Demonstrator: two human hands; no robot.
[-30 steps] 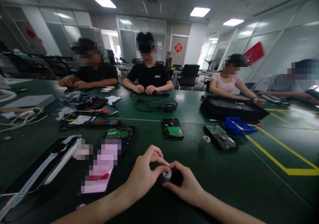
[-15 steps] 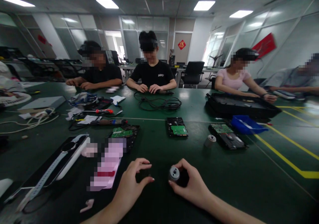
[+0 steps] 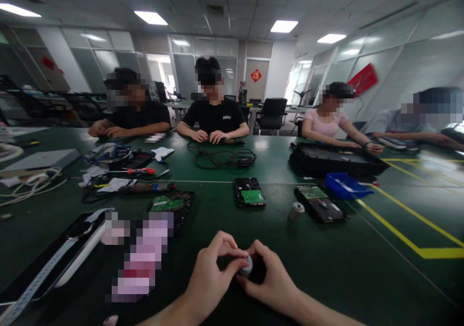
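Green matting covers the long table (image 3: 362, 268), which several people share, so each has a patch of work laid out before them. On the far right side lies a big black tray (image 3: 337, 158) under another person's forearms, and beside it a blue bin (image 3: 346, 186), likely there to keep loose bits together. At the near left rests a black case (image 3: 54, 258) with a grey watch strap laid across it. A coil of black cable (image 3: 223, 158) sits in front of the person in the black shirt opposite. Three opened hard drives lie circuit side up, perhaps so the boards can be reached: one at the middle (image 3: 250, 191), one to the right (image 3: 319, 203), one to the left (image 3: 170, 204). A red-handled screwdriver (image 3: 139, 171) lies among papers on the left. A small metal cylinder (image 3: 296, 211) stands alone beside the right drive. Nearest the camera, just above the mat, the left hand (image 3: 212, 277) and right hand (image 3: 273, 282) meet around a small round motor (image 3: 247, 264); the right fingers cup its dark body to steady it, while the left thumb and fingertips pinch its silver end.
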